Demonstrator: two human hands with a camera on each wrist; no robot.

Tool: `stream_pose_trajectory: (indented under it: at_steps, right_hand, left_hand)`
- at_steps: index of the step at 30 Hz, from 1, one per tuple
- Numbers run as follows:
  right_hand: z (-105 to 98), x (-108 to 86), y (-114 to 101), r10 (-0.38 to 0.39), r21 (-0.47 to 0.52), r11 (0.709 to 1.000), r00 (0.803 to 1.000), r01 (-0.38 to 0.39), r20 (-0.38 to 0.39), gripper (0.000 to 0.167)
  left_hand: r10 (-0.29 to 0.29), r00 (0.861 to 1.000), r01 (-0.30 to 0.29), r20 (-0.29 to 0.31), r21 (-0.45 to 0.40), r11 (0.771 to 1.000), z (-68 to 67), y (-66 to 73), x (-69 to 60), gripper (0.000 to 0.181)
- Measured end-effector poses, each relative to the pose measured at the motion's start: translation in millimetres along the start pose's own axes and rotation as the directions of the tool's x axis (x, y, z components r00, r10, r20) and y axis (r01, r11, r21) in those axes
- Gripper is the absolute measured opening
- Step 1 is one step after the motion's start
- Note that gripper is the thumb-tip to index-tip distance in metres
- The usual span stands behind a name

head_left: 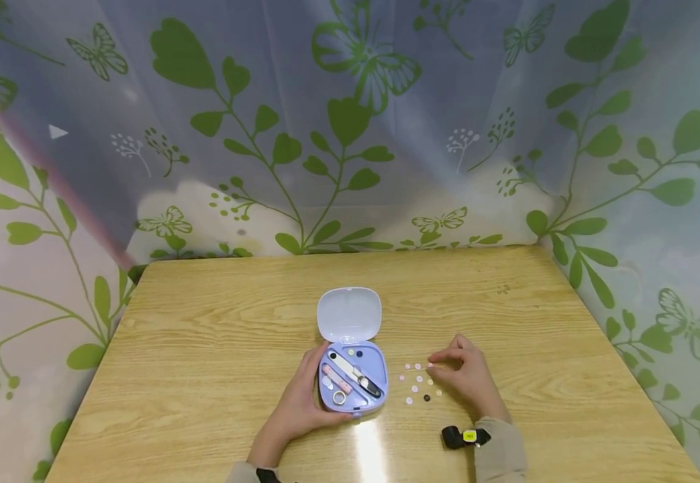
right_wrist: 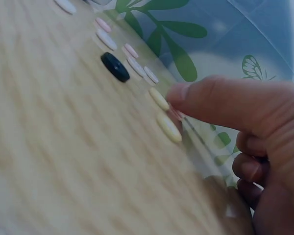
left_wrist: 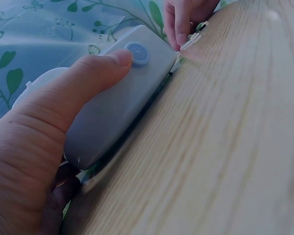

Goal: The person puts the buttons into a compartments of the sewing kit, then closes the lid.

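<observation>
A lilac sewing box (head_left: pixel 375 365) lies on the table with its pale lid (head_left: pixel 350 314) raised. My left hand (head_left: pixel 297 406) grips its left side, the thumb pressed on the front by a round blue latch (left_wrist: pixel 138 54). Inside are a slim white-and-black tool (head_left: pixel 350 369), a pink strip-like item (head_left: pixel 336 379), a ring-shaped piece (head_left: pixel 339 398), a yellow button (head_left: pixel 351 351) and a dark button (head_left: pixel 359 353). To the right, my right hand (head_left: pixel 469 379) pinches a small pinkish button (right_wrist: pixel 175 112) at the table surface, mostly hidden by the thumb.
Several small pale buttons (head_left: pixel 415 389) lie scattered between the box and my right hand. Among them are a black button (right_wrist: pixel 115 67) and yellow buttons (right_wrist: pixel 169 128). Behind the wooden table (head_left: pixel 217 322) hangs a leaf-patterned curtain (head_left: pixel 301 134).
</observation>
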State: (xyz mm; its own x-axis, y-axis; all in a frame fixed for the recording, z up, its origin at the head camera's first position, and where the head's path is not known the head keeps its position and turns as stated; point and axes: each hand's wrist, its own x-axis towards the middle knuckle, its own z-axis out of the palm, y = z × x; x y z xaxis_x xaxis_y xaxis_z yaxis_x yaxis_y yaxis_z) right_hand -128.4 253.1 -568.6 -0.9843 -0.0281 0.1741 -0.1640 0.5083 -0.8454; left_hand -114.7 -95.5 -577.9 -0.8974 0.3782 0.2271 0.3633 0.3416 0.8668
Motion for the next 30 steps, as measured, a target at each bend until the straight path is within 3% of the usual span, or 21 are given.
stream_pose_trajectory:
  at_steps: [30]
  right_hand:
    - [3.7, -3.8, 8.1, -0.159, -0.021, 0.987, 0.984, 0.158, -0.079, 0.019]
  left_hand:
    - [-0.009, 1.0, 0.009, 0.001, 0.007, 1.0, -1.4, 3.3, 0.6, 0.131]
